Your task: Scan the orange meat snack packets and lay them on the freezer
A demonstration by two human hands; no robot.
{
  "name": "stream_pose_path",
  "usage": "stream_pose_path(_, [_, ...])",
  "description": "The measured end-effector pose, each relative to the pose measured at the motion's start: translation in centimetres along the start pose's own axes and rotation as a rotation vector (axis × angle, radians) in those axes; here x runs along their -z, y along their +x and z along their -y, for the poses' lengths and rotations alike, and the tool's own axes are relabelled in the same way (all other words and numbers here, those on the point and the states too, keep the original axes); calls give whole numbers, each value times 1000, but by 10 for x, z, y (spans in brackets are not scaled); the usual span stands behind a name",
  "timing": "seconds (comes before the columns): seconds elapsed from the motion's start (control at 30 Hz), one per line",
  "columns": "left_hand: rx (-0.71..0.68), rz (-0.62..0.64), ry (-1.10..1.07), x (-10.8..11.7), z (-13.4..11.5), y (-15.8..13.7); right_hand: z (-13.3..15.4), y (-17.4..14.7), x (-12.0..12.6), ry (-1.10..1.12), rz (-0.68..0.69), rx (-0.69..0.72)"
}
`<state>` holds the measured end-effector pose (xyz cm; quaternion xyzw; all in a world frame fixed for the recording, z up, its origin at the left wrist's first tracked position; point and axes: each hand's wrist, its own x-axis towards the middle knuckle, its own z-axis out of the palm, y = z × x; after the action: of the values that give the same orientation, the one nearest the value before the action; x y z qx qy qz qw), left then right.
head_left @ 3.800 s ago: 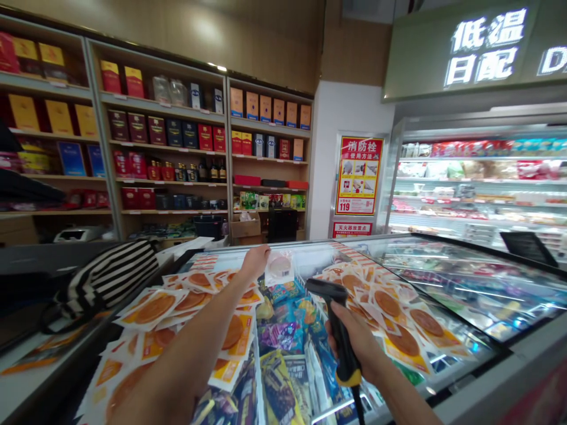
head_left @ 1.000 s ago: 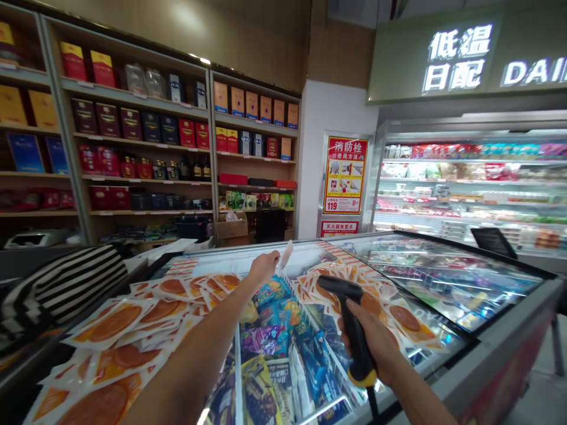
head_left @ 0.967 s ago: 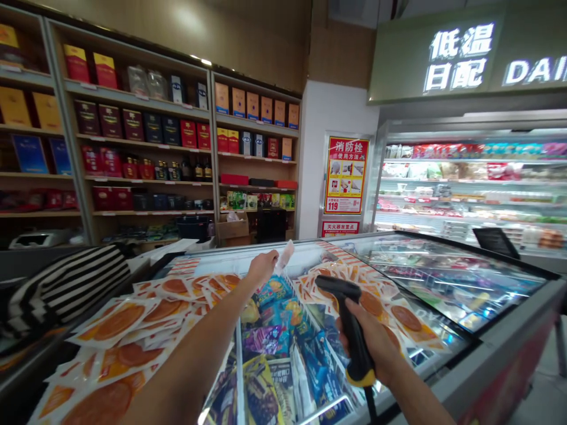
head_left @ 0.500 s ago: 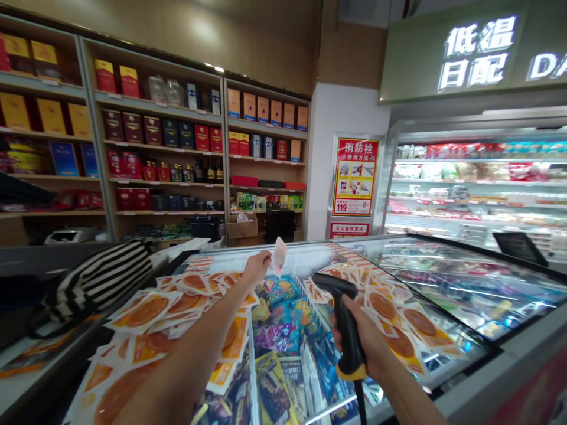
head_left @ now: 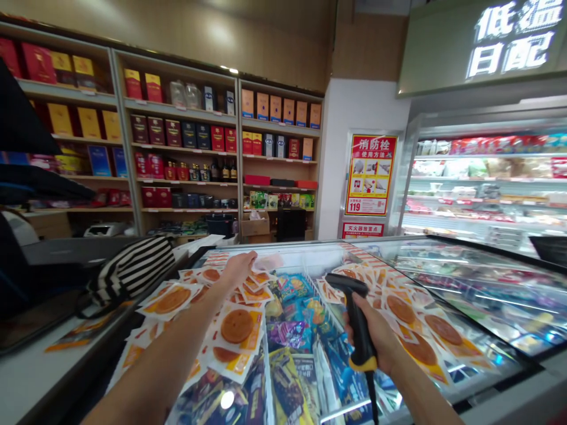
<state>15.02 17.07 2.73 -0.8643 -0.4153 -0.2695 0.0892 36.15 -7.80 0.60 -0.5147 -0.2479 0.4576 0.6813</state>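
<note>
My right hand (head_left: 372, 330) is wrapped round the grip of a black and yellow barcode scanner (head_left: 358, 313), its head facing left and its cable hanging down. My left hand (head_left: 241, 267) is stretched over the far left part of a chest freezer, fingers pinched on a pale, flat packet (head_left: 270, 261) that is smeared by motion. Below that hand lies a heap of clear and orange packets with round brown patties (head_left: 237, 326). Blue frozen-food bags (head_left: 295, 288) lie in the middle section, beyond a wire divider. More patty packets (head_left: 401, 310) are spread at the right.
A glass-topped freezer section (head_left: 478, 283) extends to the right. On the left counter sit a black-and-white striped bag (head_left: 137, 265) and an orange packet (head_left: 86, 330). Shelves of boxes and bottles (head_left: 183, 147) stand behind, with a lit chiller (head_left: 487, 189) at the right.
My left hand has moved left and lower with the packet, which was upright and now looks flatter. The scanner stays in my right hand. The view has turned slightly left.
</note>
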Motion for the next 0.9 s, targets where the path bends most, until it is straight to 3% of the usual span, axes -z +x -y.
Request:
stream_pose_path(0.17, [11,-31,120,18,40,-23,1,3,5,-13,-38,-14])
stream_pose_path(0.37, [-102,-36,230,25,77,-50,-2,7,14,10,-56,-12])
stream_pose_path(0.53, [15,-62,236,24,84,-61,4,6,25,17,-82,-24])
stream_pose_path(0.67, [51,-141,185,21,50,-45,11,7,40,44,-107,2])
stream_pose_path(0.8, [-74,-140,42,2,-21,-19,14,6,56,15,-173,25])
stream_pose_path(0.9, [-237,-70,-78,-23,-80,-7,14,5,64,5,-209,19])
